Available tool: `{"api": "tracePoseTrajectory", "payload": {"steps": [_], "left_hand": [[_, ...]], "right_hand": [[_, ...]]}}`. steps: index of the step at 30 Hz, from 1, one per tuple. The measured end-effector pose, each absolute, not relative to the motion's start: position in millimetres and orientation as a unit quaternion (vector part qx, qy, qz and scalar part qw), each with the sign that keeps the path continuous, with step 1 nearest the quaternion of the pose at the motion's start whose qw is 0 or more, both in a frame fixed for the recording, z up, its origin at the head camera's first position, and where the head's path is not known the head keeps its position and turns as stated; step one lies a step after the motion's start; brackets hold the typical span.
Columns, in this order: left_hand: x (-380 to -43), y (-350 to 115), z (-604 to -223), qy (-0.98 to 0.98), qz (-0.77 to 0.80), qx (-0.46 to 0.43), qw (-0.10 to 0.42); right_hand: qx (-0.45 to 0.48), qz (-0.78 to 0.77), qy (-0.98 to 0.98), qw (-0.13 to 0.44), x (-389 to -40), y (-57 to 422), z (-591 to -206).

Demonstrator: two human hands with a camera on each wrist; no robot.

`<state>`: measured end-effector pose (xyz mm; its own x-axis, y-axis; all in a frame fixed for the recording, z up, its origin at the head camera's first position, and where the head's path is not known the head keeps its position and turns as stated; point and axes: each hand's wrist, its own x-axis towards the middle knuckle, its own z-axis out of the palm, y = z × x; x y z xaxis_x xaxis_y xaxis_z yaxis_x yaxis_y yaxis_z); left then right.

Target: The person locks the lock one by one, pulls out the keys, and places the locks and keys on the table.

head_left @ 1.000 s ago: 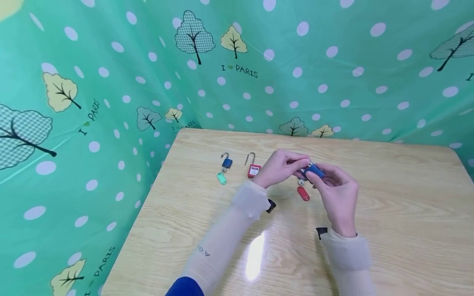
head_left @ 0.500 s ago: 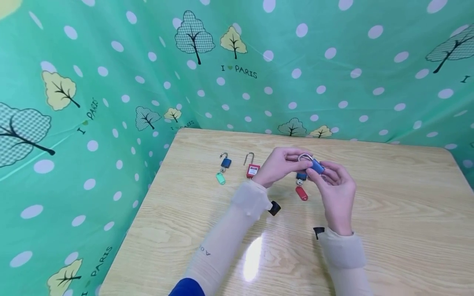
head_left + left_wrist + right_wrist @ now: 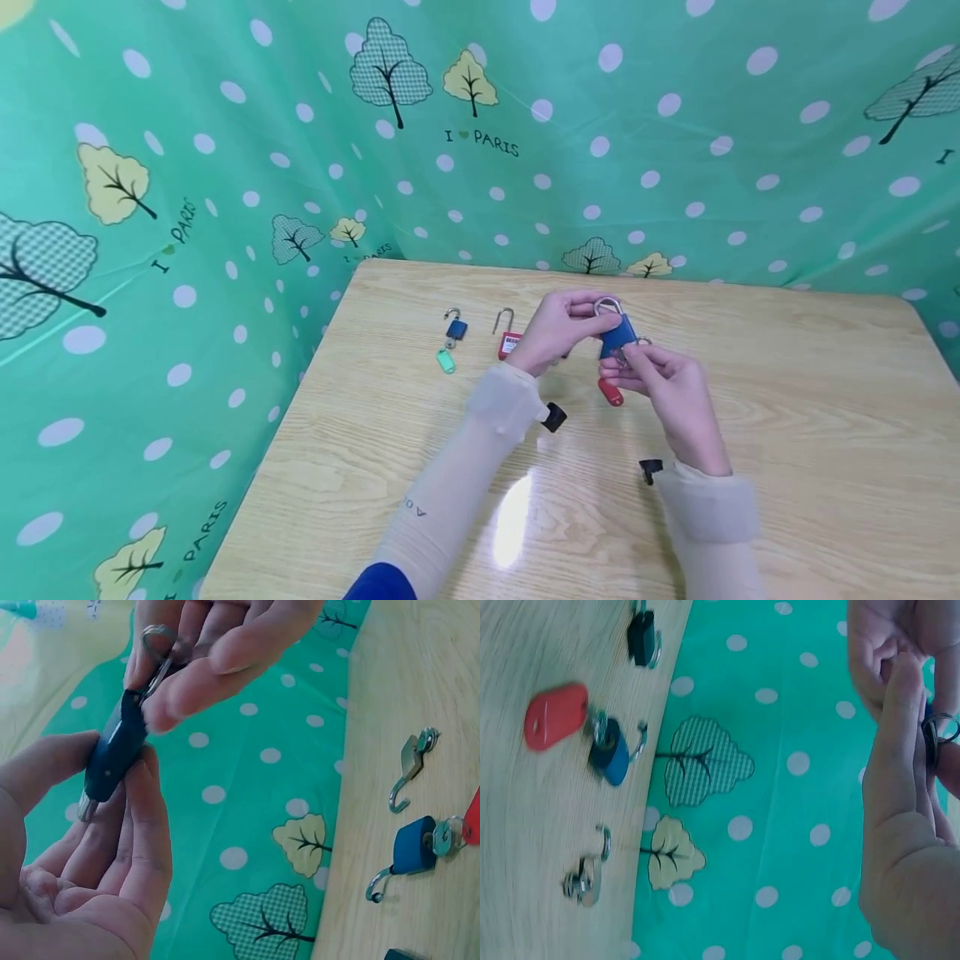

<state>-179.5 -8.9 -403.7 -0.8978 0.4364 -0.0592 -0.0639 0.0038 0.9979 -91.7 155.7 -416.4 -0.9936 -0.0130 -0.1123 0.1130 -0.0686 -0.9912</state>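
My left hand grips a blue padlock in the air, thumb on the front of its body. Its silver shackle points up between the fingers. At the padlock's lower end, my right hand pinches a key with thumb and fingers. A metal key ring hangs from that key in the left wrist view. Seen edge-on there, the padlock sits between my left thumb and fingers. The right wrist view has my right hand covering most of the padlock.
On the wooden table lie a blue padlock with a green tag, a red padlock, a red tag on another blue padlock, and a small brass-coloured padlock. A patterned green curtain borders the back and left.
The held padlock has turned from lying sideways to shackle up, and shifted slightly left. My right hand has moved from the padlock's body to the key at its lower end.
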Motion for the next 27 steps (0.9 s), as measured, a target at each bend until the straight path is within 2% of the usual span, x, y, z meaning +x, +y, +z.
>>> {"api": "tracePoseTrajectory", "payload": {"steps": [6, 14, 24, 27], "left_hand": [[-174.6, -2.2, -404.1, 0.633, 0.736, 0.125, 0.204], [-173.5, 10.3, -401.9, 0.660, 0.715, 0.127, 0.193], [-194.7, 41.4, -412.5, 0.673, 0.712, 0.096, 0.177], [-199.1, 54.8, -423.5, 0.696, 0.686, 0.094, 0.190]], "right_hand": [[0.035, -0.757, 0.652, 0.021, -90.9, 154.6, -417.0], [0.066, -0.747, 0.662, -0.008, -87.1, 157.4, -416.0], [0.109, -0.723, 0.682, -0.023, -60.6, 178.4, -422.8], [0.115, -0.721, 0.683, -0.032, -58.6, 187.6, -427.9]]}}
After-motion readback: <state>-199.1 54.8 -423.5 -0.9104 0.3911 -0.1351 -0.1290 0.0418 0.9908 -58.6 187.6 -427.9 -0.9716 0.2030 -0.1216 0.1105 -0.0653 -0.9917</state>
